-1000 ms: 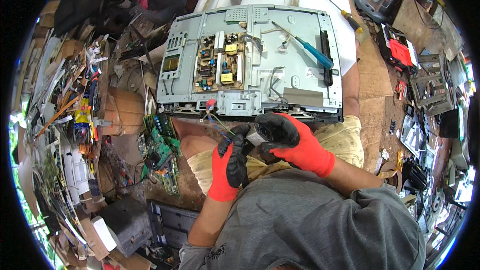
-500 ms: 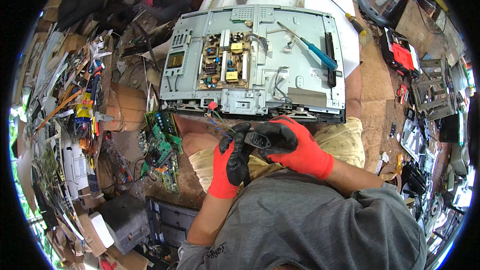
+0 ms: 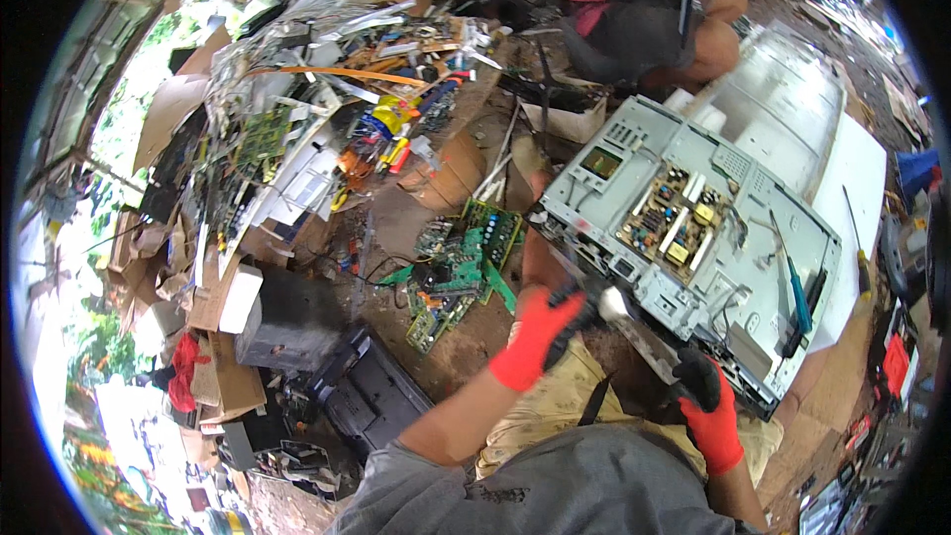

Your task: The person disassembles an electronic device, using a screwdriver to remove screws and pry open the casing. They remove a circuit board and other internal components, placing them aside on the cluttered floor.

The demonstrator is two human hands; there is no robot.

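Note:
My right hand, in a red glove with black fingers, is closed at the near edge of an opened flat-screen TV back. Its fingers curl round the end of a flat, grey-brown, blade-like strip, which slants up and left to a bright, blurred tip. Close to that tip is my left hand, gloved alike; motion smears its fingers, so anything in them is hidden. A power circuit board is mounted on the grey metal panel. A teal-handled screwdriver lies on the panel's right part.
Green circuit boards lie on the ground left of my knees. A black plastic frame and a dark box stand lower left. Scrap is heaped at upper left. Another person sits at the far side. A yellow-handled screwdriver lies at right.
My view has swung left. My hands, earlier together over a black power socket with wires, have moved apart. The socket no longer shows; the blade-like strip now lies between them.

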